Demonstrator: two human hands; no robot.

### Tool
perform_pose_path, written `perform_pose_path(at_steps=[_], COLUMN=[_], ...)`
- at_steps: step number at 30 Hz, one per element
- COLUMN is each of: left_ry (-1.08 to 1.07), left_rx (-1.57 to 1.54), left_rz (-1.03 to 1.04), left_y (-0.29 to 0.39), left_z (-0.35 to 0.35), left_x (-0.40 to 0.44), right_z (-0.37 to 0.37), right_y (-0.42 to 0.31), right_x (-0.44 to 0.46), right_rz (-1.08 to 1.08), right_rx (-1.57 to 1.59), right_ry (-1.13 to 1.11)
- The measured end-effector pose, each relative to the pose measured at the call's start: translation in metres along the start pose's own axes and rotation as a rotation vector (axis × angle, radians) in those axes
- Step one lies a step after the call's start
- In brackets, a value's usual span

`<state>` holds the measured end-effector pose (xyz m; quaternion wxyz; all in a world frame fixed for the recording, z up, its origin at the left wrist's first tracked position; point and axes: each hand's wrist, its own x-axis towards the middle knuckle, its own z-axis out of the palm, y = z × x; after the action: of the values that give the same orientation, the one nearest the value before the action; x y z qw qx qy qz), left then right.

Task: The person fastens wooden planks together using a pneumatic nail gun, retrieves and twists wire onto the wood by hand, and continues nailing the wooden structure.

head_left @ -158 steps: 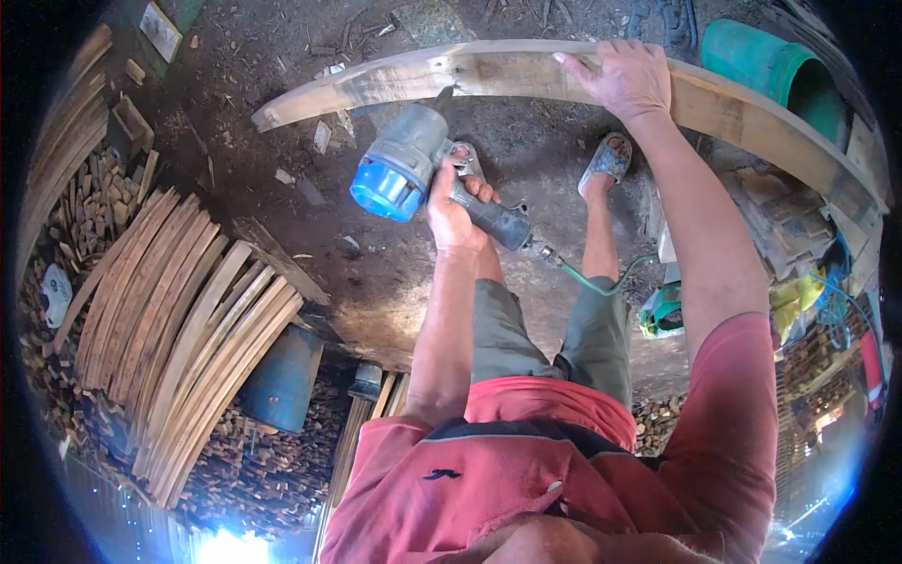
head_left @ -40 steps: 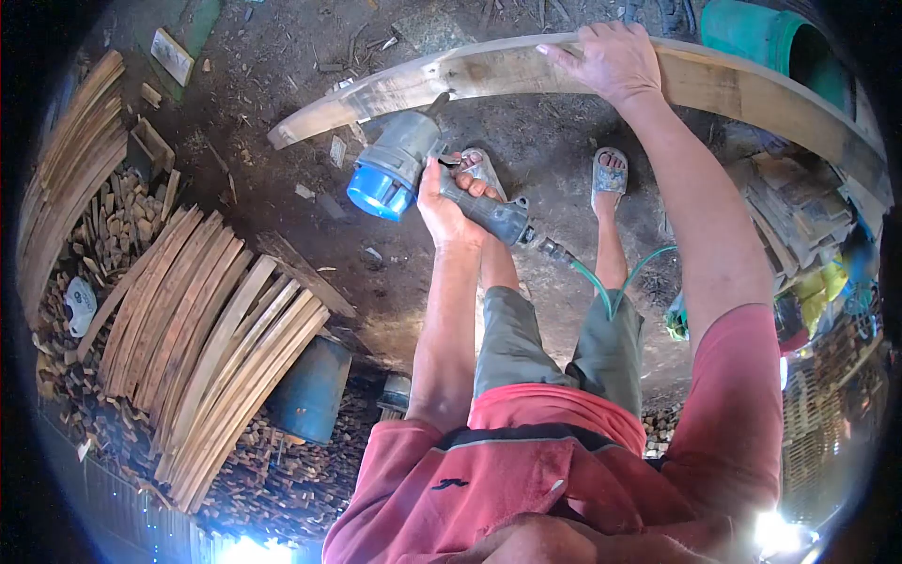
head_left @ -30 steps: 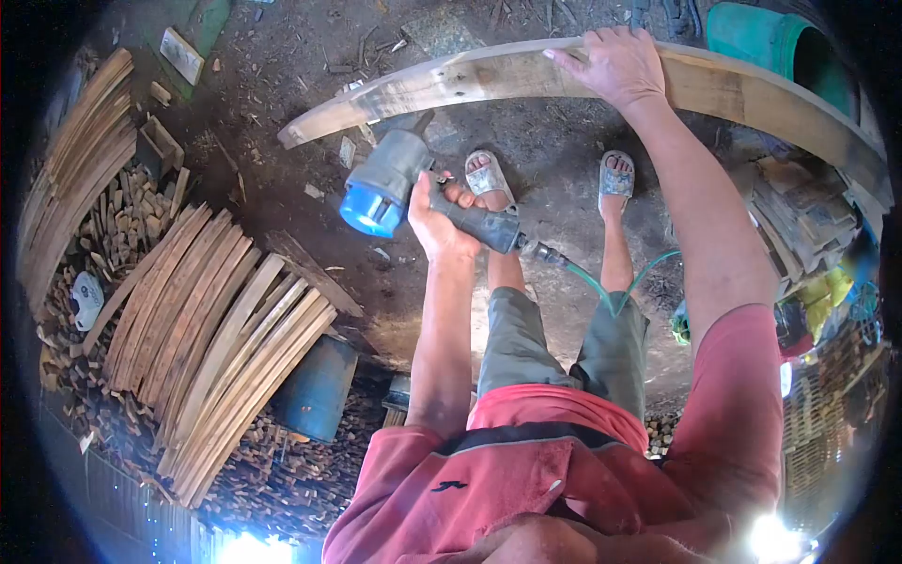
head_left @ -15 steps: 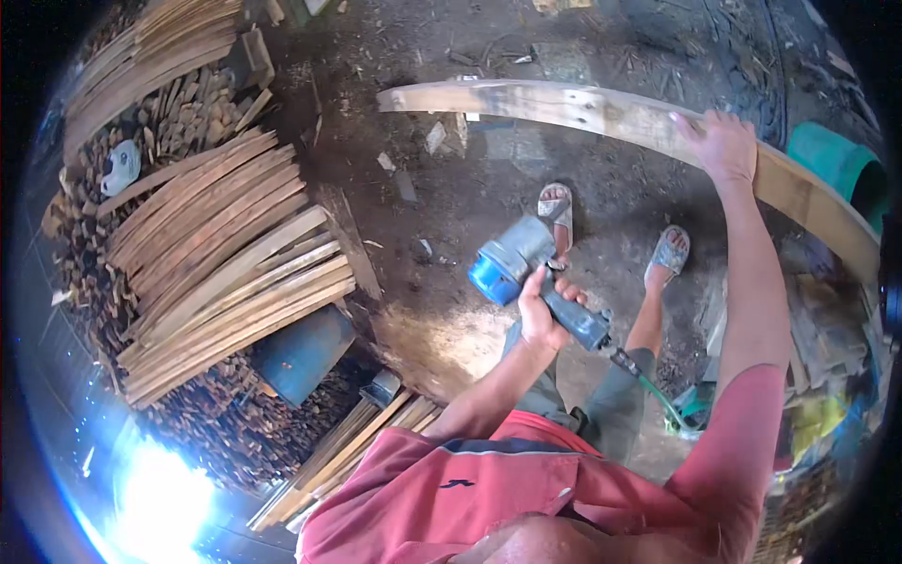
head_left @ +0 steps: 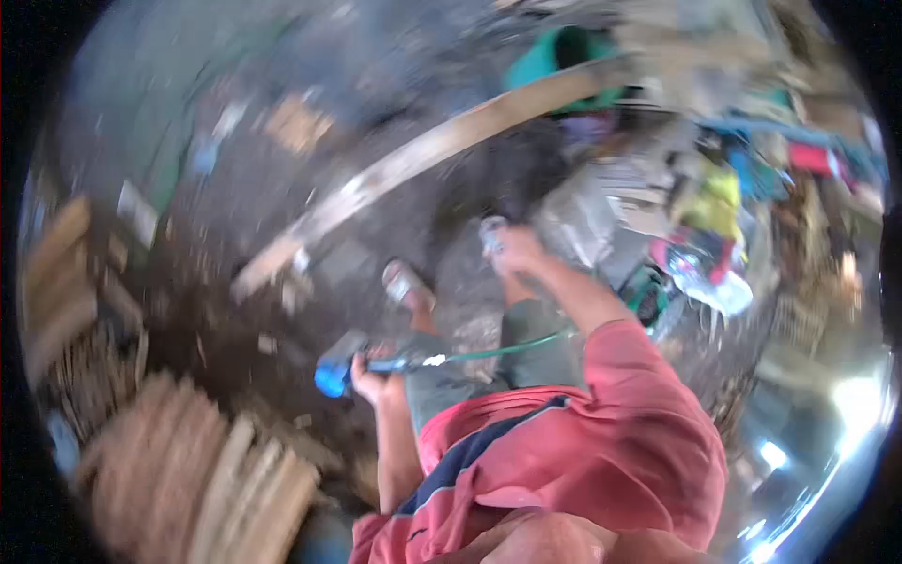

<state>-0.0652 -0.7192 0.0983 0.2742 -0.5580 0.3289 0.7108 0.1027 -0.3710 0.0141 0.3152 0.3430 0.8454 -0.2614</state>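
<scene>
My left hand (head_left: 370,382) grips the handle of an air nail gun (head_left: 336,372) with a grey body and a blue end, held low beside my left leg. A green hose (head_left: 512,348) runs from its handle across to the right. My right hand (head_left: 512,246) hangs over my right foot, apart from the wood, its fingers smeared by motion. Beyond my feet lies a long curved plank (head_left: 413,160), its right end over a green bucket (head_left: 536,70).
Stacks of curved wooden strips (head_left: 160,461) fill the lower left. On the right sit pale boards (head_left: 587,211), a yellow bag (head_left: 709,197) and mixed bags. Scraps, including a light brown piece (head_left: 299,124), litter the dirt floor.
My right hand has left the plank and come down toward my body. The view has swung to the right, bringing the bucket and bags further in. The nail gun stays in my left hand.
</scene>
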Motion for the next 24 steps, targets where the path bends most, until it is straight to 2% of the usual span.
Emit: perform_pose_path(at_steps=[1, 3, 5, 7, 9, 10, 11, 13, 16, 17, 19, 20, 23, 24], left_ry=[-0.017, -0.05, -0.155, -0.194, -0.334, -0.415, -0.521, -0.518, -0.69, -0.704, -0.783, -0.826, -0.986, -1.039], left_rx=[0.027, 0.131, 0.238, 0.359, 0.464, 0.579, 0.71, 0.698, 0.934, 1.004, 1.162, 1.238, 1.45, 1.518], left_rz=[0.013, 0.021, -0.028, -0.002, -0.104, -0.032, -0.055, -0.236, -0.299, -0.335, -0.362, -0.32, -0.179, -0.131], left_y=[0.013, 0.033, 0.041, 0.028, 0.019, 0.002, -0.012, -0.044, -0.108, -0.129, -0.165, -0.186, -0.249, -0.267], left_z=[-0.004, -0.022, -0.011, 0.017, 0.016, 0.028, 0.042, 0.063, 0.114, 0.128, 0.152, 0.163, 0.197, 0.206], left_x=[-0.002, 0.014, 0.003, -0.035, -0.01, -0.026, -0.035, -0.039, -0.11, -0.132, -0.141, -0.151, -0.209, -0.226], right_z=[0.039, 0.056, 0.028, 0.031, -0.012, -0.036, -0.052, -0.081, -0.107, -0.13, -0.143, -0.16, -0.154, -0.148], right_y=[0.024, 0.036, 0.013, 0.004, -0.023, -0.036, -0.044, -0.057, -0.061, -0.057, -0.051, -0.038, 0.016, 0.042], right_x=[-0.028, -0.092, -0.145, -0.173, -0.202, -0.216, -0.224, -0.235, -0.245, -0.257, -0.268, -0.279, -0.265, -0.249], right_rz=[0.059, 0.114, 0.153, 0.185, 0.187, 0.174, 0.107, -0.029, -0.307, -0.359, -0.363, -0.176, -0.137, -0.174], right_rx=[0.161, 0.427, 0.521, 0.603, 0.837, 0.952, 0.986, 1.028, 0.755, 0.783, 0.852, 0.803, 0.923, 1.008], right_ry=[-0.021, -0.089, -0.045, 0.068, 0.117, 0.137, 0.127, 0.106, 0.219, 0.072, 0.348, 0.236, 0.604, 0.663])
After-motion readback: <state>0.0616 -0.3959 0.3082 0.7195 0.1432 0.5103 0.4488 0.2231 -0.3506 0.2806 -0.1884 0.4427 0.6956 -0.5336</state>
